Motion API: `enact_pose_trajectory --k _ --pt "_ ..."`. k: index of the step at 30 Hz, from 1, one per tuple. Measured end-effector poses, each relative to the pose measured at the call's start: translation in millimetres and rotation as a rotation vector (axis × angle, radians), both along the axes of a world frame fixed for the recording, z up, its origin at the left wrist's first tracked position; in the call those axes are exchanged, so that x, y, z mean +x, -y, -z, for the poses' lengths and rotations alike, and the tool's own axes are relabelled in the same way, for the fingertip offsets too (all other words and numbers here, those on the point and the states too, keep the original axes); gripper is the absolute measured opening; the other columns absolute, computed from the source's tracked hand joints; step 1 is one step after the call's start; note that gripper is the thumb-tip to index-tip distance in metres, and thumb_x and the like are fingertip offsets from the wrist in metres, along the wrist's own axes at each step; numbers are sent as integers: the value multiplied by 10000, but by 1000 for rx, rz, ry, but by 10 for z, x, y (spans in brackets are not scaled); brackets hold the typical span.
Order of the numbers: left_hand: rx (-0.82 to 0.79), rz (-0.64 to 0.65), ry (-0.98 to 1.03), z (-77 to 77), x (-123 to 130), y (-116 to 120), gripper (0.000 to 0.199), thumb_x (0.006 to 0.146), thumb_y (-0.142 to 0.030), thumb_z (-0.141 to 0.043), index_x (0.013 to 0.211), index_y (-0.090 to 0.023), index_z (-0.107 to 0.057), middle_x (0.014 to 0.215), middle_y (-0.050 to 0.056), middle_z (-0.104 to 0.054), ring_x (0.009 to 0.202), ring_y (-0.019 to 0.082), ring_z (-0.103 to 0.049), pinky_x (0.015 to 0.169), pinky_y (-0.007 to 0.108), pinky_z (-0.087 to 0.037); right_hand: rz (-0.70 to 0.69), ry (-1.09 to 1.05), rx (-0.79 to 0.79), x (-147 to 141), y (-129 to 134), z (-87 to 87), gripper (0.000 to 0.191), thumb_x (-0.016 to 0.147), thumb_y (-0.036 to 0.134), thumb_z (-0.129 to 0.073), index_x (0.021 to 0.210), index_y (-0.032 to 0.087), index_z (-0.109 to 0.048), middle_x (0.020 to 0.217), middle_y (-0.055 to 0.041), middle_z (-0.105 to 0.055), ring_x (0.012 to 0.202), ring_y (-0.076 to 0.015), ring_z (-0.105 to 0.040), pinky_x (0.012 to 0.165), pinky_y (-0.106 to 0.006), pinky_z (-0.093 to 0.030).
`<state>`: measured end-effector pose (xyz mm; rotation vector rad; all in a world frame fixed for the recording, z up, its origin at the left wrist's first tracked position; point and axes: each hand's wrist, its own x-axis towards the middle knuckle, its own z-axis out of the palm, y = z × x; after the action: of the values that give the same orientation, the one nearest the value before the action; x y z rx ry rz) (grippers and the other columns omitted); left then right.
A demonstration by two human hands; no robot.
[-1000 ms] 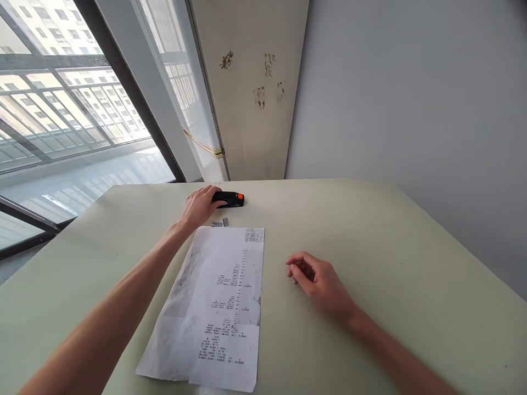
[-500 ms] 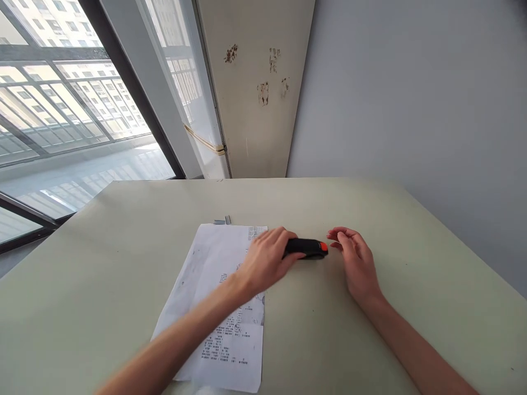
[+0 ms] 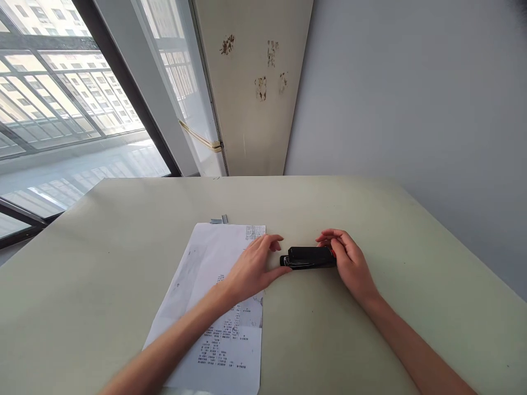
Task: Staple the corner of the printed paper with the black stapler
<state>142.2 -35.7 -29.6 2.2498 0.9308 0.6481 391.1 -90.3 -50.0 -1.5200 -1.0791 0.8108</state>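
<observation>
A black stapler (image 3: 310, 257) lies lengthwise across the table, to the right of the paper. Its red end is mostly hidden by my right hand (image 3: 348, 260), whose fingers and thumb are closed around that end. At the stapler's left end is my left hand (image 3: 255, 267), fingers apart, with the thumb tip close to or touching the stapler's lower edge. Beneath my left hand and forearm are printed paper sheets (image 3: 230, 343), partly covered by them. Behind the sheets' top edge sit small grey strips of staples (image 3: 219, 220).
The pale table (image 3: 349, 340) stretches out on all sides of the sheets. Beyond its far edge stands a cream panel (image 3: 255, 137) with worn patches. A grey-blue wall (image 3: 403, 99) rises on the right, and a glass window (image 3: 69, 99) is at the left.
My left hand has let go of the stapler and drawn back left, its fingers opening. My right hand has closed on the stapler's red end. The stapler sits slightly lower in view.
</observation>
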Motion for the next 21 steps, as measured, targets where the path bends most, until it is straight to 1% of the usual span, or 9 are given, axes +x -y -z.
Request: enact_pose_trajectory --k 3,6,11,14,18,20,21 --pt "-57 -57 19 52 -162 -7 471 911 -404 -782 1297 -299 -533 1167 51 -679 1094 253 -670 966 443 -561 -10 -11 -9 14 21 24 281 1034 446 -449 1112 245 -630 1119 -75 -734 1001 -225 -702 936 -399 -557" --pt "-63 -77 29 93 -204 2 402 912 -390 -774 1251 -299 -578 1148 47 -690 1093 255 -671 966 450 -561 -12 43 -5 15 28 58 330 1056 487 -408 1124 249 -625 1130 -84 -731 1018 -234 -706 935 -413 -568" --pt "0 -29 32 73 -179 4 244 931 -350 -749 1125 -284 -615 1111 41 -709 1087 261 -652 973 452 -547 -13 113 6 9 4 118 398 1070 558 -373 1164 243 -598 1122 -85 -707 1012 -233 -704 978 -449 -562" --pt "16 -19 8 37 -160 -1 225 940 -343 -739 1122 -278 -623 1096 42 -711 1059 258 -648 965 453 -541 -11 100 -7 10 8 125 423 1068 590 -376 1175 246 -598 1128 -88 -706 1033 -239 -700 992 -449 -555" --pt "73 1 -59 -5 -69 -7 268 952 -404 -729 1168 -271 -643 1085 58 -710 1022 267 -659 957 476 -536 -21 79 -19 0 55 69 433 1054 624 -417 1184 263 -618 1152 -83 -734 1093 -252 -696 994 -419 -546" --pt "121 21 -82 -4 1 -11 254 966 -429 -710 1149 -261 -658 1090 67 -710 1005 269 -670 930 472 -539 -72 112 -27 -9 84 22 432 1036 638 -460 1163 270 -647 1166 -76 -744 1081 -255 -696 955 -390 -552" --pt "142 31 -91 3 35 -14 235 975 -433 -697 1124 -253 -664 1083 70 -711 988 267 -675 909 464 -540 -111 149 -34 -12 97 -1 429 1019 644 -493 1144 272 -666 1157 -71 -749 1047 -256 -697 915 -375 -558"
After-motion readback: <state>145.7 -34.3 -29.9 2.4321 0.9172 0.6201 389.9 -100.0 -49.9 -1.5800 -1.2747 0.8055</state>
